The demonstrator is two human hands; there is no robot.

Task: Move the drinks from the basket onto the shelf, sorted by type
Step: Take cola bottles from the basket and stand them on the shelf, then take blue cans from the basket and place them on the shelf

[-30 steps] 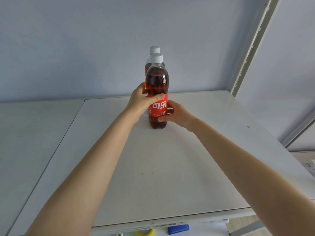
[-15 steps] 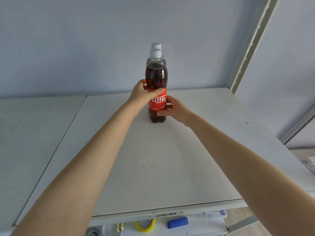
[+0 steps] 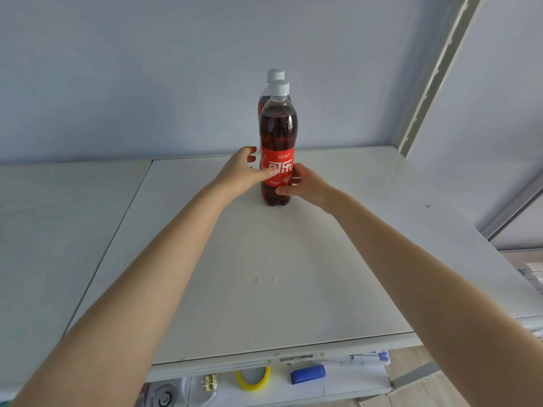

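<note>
- A blue-grey wall [image 3: 147, 69] fills the background.
- A pale slotted upright rail [image 3: 435, 74] runs diagonally at the upper right.
- On the lower level near the bottom edge lie a yellow tape roll [image 3: 253, 378], a blue rectangular block [image 3: 308, 374], a gold binder clip [image 3: 210, 382] and a white marker with a blue cap [image 3: 357, 359].
- A barcode sticker [image 3: 296, 358] sits on the front lip.

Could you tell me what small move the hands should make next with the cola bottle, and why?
Probably let go and draw both hands back. The front cola bottle stands upright on the shelf, directly in front of the second cola bottle, so same types are together. The left hand and right hand only steady it at the label.
</note>
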